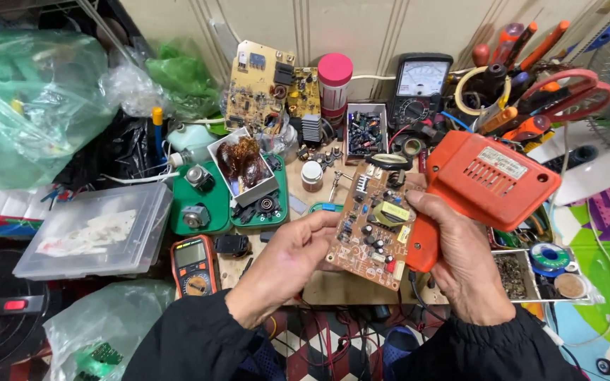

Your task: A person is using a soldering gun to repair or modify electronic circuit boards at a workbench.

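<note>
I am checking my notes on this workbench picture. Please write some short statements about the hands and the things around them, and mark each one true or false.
1. The left hand holds a brown circuit board by its edge. True.
2. The right hand grips an orange pistol-shaped soldering gun. True.
3. The soldering gun lies flat on the table. False: it is lifted in the right hand, beside the board.
4. A handheld orange and black multimeter lies left of the left hand. True.
5. The clear plastic box stands at the far right. False: it is on the left side.
6. The analog meter at the back is orange. False: it is black with a white dial.
</note>
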